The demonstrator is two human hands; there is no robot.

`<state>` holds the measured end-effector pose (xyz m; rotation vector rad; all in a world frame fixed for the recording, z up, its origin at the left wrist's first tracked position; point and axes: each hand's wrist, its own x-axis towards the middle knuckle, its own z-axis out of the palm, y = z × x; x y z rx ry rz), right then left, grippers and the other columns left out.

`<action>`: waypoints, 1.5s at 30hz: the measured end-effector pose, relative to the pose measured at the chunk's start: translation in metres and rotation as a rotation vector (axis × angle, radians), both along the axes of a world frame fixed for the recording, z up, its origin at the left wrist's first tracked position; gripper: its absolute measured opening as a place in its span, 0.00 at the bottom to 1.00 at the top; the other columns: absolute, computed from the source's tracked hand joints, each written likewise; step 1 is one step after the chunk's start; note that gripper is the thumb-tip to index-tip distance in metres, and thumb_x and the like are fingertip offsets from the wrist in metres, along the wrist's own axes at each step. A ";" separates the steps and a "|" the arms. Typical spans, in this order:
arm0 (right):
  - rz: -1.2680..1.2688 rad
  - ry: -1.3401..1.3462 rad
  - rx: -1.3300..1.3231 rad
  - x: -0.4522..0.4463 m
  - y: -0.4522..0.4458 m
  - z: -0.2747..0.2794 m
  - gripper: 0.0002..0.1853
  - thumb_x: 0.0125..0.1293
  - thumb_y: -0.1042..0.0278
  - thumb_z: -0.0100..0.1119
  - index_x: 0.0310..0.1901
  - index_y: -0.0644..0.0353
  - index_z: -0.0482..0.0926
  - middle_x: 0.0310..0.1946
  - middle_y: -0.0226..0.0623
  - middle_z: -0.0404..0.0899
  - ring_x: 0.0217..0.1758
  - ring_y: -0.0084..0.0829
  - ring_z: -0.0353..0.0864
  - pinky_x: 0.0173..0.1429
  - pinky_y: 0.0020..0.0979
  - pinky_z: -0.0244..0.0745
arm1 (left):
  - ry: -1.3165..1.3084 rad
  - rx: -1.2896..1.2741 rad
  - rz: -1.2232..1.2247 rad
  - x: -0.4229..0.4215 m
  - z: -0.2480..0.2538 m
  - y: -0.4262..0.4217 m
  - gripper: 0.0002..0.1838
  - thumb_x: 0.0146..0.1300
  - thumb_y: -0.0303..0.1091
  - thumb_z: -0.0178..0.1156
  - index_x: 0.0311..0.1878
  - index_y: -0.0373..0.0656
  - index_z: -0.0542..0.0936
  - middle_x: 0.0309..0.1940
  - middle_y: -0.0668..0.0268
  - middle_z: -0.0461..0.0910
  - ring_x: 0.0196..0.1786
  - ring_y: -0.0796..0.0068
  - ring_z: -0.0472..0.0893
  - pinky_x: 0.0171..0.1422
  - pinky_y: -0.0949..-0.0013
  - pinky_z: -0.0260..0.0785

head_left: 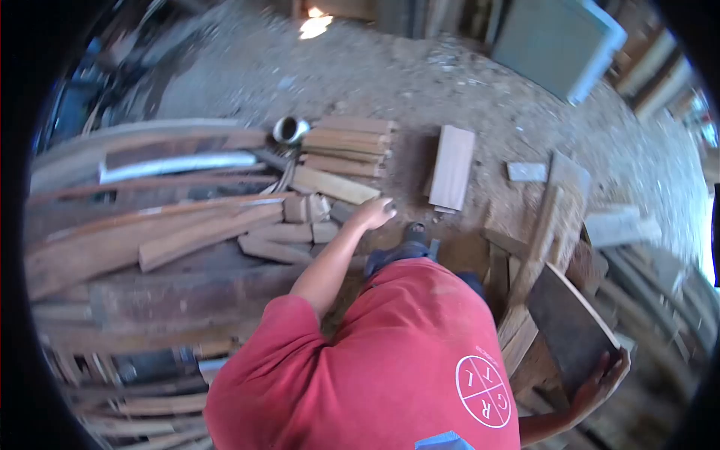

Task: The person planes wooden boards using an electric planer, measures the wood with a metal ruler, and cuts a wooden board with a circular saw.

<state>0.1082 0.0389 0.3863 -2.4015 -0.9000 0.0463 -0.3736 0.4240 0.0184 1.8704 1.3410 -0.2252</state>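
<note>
On the right, my right hand [606, 377] grips the lower end of a dark wooden board [574, 330], which is tilted with its pale long edge facing up. My left hand [373, 214] is in front of my body, fingers curled; a small greyish spot shows at the fingertips, too small to make out. Close by it is the end of a light wood piece [330, 184]; whether they touch, I cannot tell. Beyond lies a stack of wooden slats [349, 142]. A separate pile of reddish boards [453, 166] rests on the ground ahead of my foot.
Long planks and offcuts [187, 225] cover the left side. A white cylindrical container [289, 130] stands beside the slats. More scrap wood [660, 285] is heaped at right, near a pale block [526, 172]. A large greenish panel [555, 45] leans at the back right.
</note>
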 end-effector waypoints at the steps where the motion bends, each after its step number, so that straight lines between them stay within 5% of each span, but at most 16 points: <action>1: 0.019 -0.070 -0.124 0.007 0.022 0.010 0.23 0.82 0.64 0.58 0.74 0.57 0.72 0.73 0.49 0.74 0.80 0.47 0.69 0.83 0.47 0.61 | -0.015 0.043 0.046 -0.001 -0.009 0.008 0.36 0.74 0.54 0.62 0.75 0.39 0.75 0.70 0.43 0.79 0.73 0.44 0.77 0.78 0.51 0.68; 11: 0.195 0.117 -0.390 0.158 0.198 0.028 0.33 0.79 0.59 0.62 0.81 0.52 0.64 0.82 0.47 0.64 0.83 0.52 0.63 0.84 0.49 0.59 | -0.054 -0.105 0.424 0.053 -0.016 0.030 0.35 0.74 0.55 0.63 0.75 0.42 0.76 0.66 0.44 0.82 0.68 0.46 0.83 0.73 0.52 0.73; 13: 0.143 0.084 -0.445 0.125 0.271 0.059 0.38 0.67 0.73 0.74 0.78 0.43 0.73 0.76 0.67 0.62 0.62 0.52 0.80 0.61 0.51 0.83 | -0.101 -0.173 0.472 0.075 -0.016 0.050 0.36 0.74 0.57 0.63 0.76 0.42 0.75 0.66 0.44 0.82 0.68 0.46 0.82 0.74 0.54 0.73; 14: 0.149 0.090 -0.420 0.129 0.298 0.069 0.40 0.66 0.56 0.75 0.79 0.44 0.71 0.71 0.52 0.72 0.65 0.54 0.77 0.65 0.55 0.80 | -0.126 -0.210 0.498 0.091 0.000 0.068 0.36 0.75 0.56 0.62 0.76 0.41 0.75 0.66 0.44 0.83 0.68 0.46 0.83 0.74 0.54 0.73; 17: 0.364 0.098 -0.194 0.229 0.329 0.074 0.35 0.76 0.56 0.65 0.80 0.55 0.66 0.83 0.43 0.61 0.82 0.48 0.65 0.82 0.47 0.63 | -0.218 -0.155 0.483 0.154 0.013 0.131 0.37 0.76 0.55 0.63 0.78 0.39 0.72 0.72 0.46 0.79 0.73 0.50 0.79 0.76 0.52 0.71; 18: 0.447 0.033 -0.154 0.258 0.339 0.081 0.37 0.74 0.57 0.68 0.79 0.58 0.67 0.83 0.41 0.61 0.81 0.47 0.66 0.80 0.47 0.66 | -0.320 -0.129 0.462 0.186 0.024 0.162 0.37 0.76 0.52 0.65 0.79 0.40 0.71 0.74 0.46 0.76 0.75 0.51 0.78 0.77 0.51 0.71; 21: 0.599 -0.224 0.021 0.355 0.373 0.077 0.42 0.64 0.64 0.79 0.76 0.68 0.69 0.83 0.37 0.57 0.74 0.40 0.74 0.75 0.43 0.73 | -0.395 0.031 0.291 0.312 0.066 0.261 0.39 0.71 0.46 0.69 0.80 0.39 0.69 0.72 0.46 0.77 0.76 0.47 0.75 0.81 0.51 0.67; 25: 0.561 0.114 0.560 0.433 0.469 0.065 0.57 0.50 0.66 0.90 0.77 0.63 0.60 0.63 0.51 0.81 0.67 0.43 0.81 0.72 0.41 0.73 | -0.403 0.412 -0.199 0.544 0.219 0.366 0.48 0.65 0.46 0.74 0.84 0.43 0.63 0.79 0.47 0.66 0.84 0.44 0.62 0.87 0.47 0.57; 30: 0.490 0.238 1.042 0.510 0.567 0.032 0.61 0.45 0.68 0.92 0.76 0.60 0.56 0.54 0.53 0.86 0.58 0.47 0.87 0.66 0.46 0.80 | -0.553 0.883 -0.521 0.720 0.341 0.446 0.57 0.59 0.54 0.79 0.86 0.46 0.59 0.85 0.51 0.54 0.88 0.44 0.52 0.89 0.45 0.52; 33: 0.348 0.332 1.186 0.539 0.600 0.012 0.60 0.44 0.65 0.93 0.75 0.58 0.57 0.54 0.56 0.85 0.58 0.53 0.89 0.61 0.49 0.84 | -0.614 0.966 -0.730 0.797 0.383 0.499 0.59 0.54 0.63 0.79 0.84 0.47 0.62 0.82 0.49 0.61 0.87 0.45 0.57 0.89 0.43 0.52; 35: 0.295 0.370 1.276 0.563 0.616 -0.008 0.60 0.44 0.60 0.93 0.74 0.57 0.58 0.53 0.55 0.85 0.58 0.53 0.89 0.61 0.48 0.84 | -0.582 0.974 -0.915 0.848 0.390 0.535 0.53 0.52 0.69 0.76 0.76 0.48 0.73 0.68 0.54 0.79 0.77 0.50 0.74 0.88 0.40 0.55; 36: 0.283 0.355 1.260 0.554 0.609 -0.019 0.55 0.50 0.60 0.89 0.74 0.58 0.59 0.52 0.52 0.86 0.57 0.51 0.88 0.63 0.46 0.82 | -0.589 0.833 -0.960 0.846 0.381 0.540 0.44 0.49 0.74 0.76 0.57 0.47 0.84 0.48 0.58 0.89 0.57 0.51 0.89 0.75 0.43 0.74; 37: 0.246 0.351 1.247 0.569 0.621 -0.023 0.55 0.50 0.60 0.89 0.74 0.58 0.59 0.52 0.52 0.86 0.57 0.51 0.88 0.63 0.46 0.82 | -0.599 0.802 -0.983 0.865 0.379 0.554 0.44 0.49 0.74 0.76 0.57 0.47 0.84 0.48 0.58 0.89 0.57 0.51 0.89 0.75 0.43 0.74; 40: 0.044 0.440 1.054 0.611 0.652 -0.067 0.46 0.59 0.62 0.82 0.74 0.58 0.63 0.59 0.48 0.83 0.64 0.42 0.83 0.70 0.41 0.75 | -0.376 0.634 -0.940 0.907 0.358 0.589 0.43 0.44 0.79 0.74 0.41 0.44 0.80 0.38 0.58 0.89 0.44 0.47 0.90 0.48 0.47 0.83; 43: -0.155 0.390 0.749 0.648 0.672 -0.133 0.40 0.67 0.60 0.76 0.76 0.56 0.65 0.66 0.43 0.79 0.67 0.37 0.81 0.73 0.43 0.72 | -0.291 0.637 -0.868 0.952 0.321 0.628 0.43 0.45 0.79 0.74 0.42 0.44 0.80 0.38 0.57 0.89 0.45 0.47 0.90 0.50 0.46 0.83; 45: -0.392 0.384 0.438 0.648 0.661 -0.204 0.37 0.70 0.58 0.74 0.76 0.59 0.68 0.69 0.51 0.78 0.71 0.45 0.80 0.73 0.47 0.73 | -0.192 0.609 -0.892 0.990 0.299 0.667 0.44 0.46 0.79 0.73 0.45 0.44 0.82 0.40 0.55 0.90 0.47 0.48 0.91 0.52 0.47 0.83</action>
